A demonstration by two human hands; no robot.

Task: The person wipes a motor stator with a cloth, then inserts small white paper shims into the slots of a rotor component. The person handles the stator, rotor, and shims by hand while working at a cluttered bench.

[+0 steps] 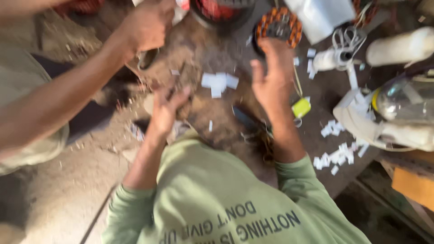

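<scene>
Our right hand (271, 77) spread, fingers at copper-wound stator (279, 25) just beyond | our left hand (167, 108) half-curled, grip unclear, farther left of stator | paper slips (219, 82) between hands

The picture is blurred: the left hand (167, 110) rests with bent fingers (178, 97) on the dirty counter (212, 54) near some small dark thing too smeared to name, and the right hand (271, 77) is spread open just below a copper-wound coil (278, 25). White paper bits (219, 82) lie between the hands, more paper bits (337, 156) lie at the right by a yellow tag (301, 107), and another person's arm (68, 90) reaches in from the left.
</scene>
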